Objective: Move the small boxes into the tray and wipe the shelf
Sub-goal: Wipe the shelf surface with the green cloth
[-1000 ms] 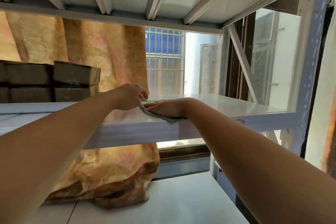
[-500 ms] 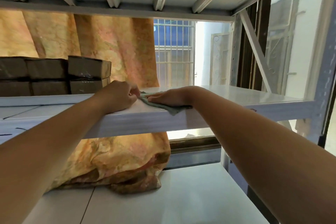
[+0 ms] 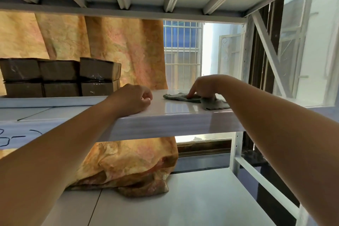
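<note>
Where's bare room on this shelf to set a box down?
There is a bare strip on the shelf between the left hand and the cloth under the right hand. The lower shelf is bare right of the bunched curtain. It is crowded at the left, where stacked boxes fill the back.

Both my bare forearms reach forward and up. My left hand (image 3: 132,98) is curled into a loose fist, knuckles up, holding nothing. To its right and apart from it, my right hand (image 3: 202,86) arches at the wrist, fingers pointed down, index fingertip pressing the cloth (image 3: 215,105).
</note>
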